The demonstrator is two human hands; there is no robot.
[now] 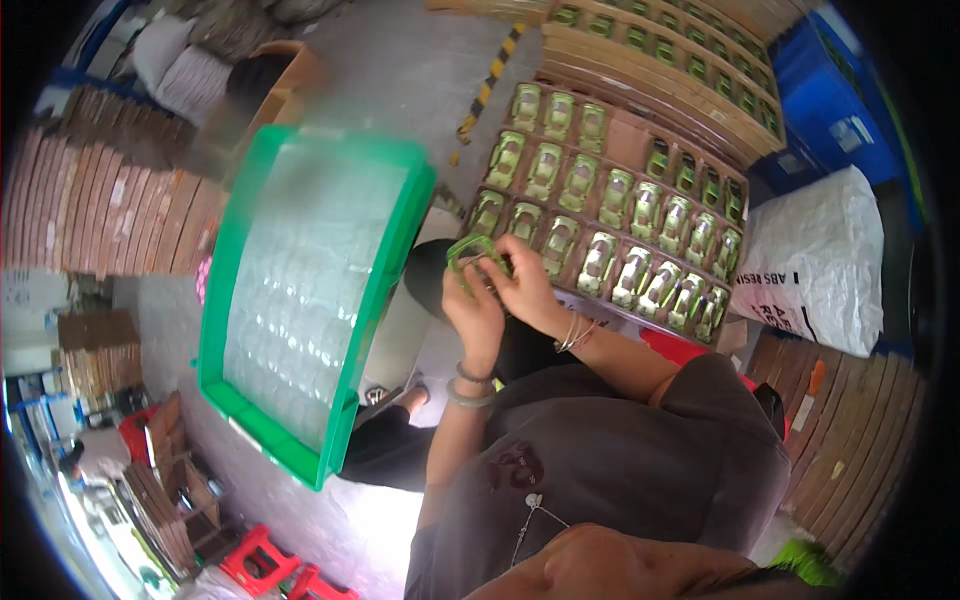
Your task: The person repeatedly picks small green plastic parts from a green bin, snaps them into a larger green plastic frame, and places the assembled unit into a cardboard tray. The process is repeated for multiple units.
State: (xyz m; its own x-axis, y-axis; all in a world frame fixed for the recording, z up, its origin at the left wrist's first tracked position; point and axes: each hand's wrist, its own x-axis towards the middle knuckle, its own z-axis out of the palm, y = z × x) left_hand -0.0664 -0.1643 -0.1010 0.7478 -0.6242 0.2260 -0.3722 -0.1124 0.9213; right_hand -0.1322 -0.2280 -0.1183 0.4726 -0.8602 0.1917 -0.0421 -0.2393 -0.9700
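Note:
In front of my body, both hands hold a light green toy car body shell [474, 246]. My left hand [474, 312] grips it from below with the fingers curled, and my right hand [529, 288] presses its fingers on the near right side. Part of the shell is hidden behind the fingers. Just beyond my right hand lies a brown compartment tray [628, 138] with rows of similar green toy car bodies [615, 196]. Some of its compartments at the far side hold no car.
On the left stands a green crate [262, 425] with clear plastic trays [300, 290] inside. Stacked brown trays [100, 205] are at far left, more [850, 440] at right. Another tray of cars [660, 45] lies beyond. A white sack [815, 260] sits by blue bins [825, 95]. Red stools [258, 560] stand lower left.

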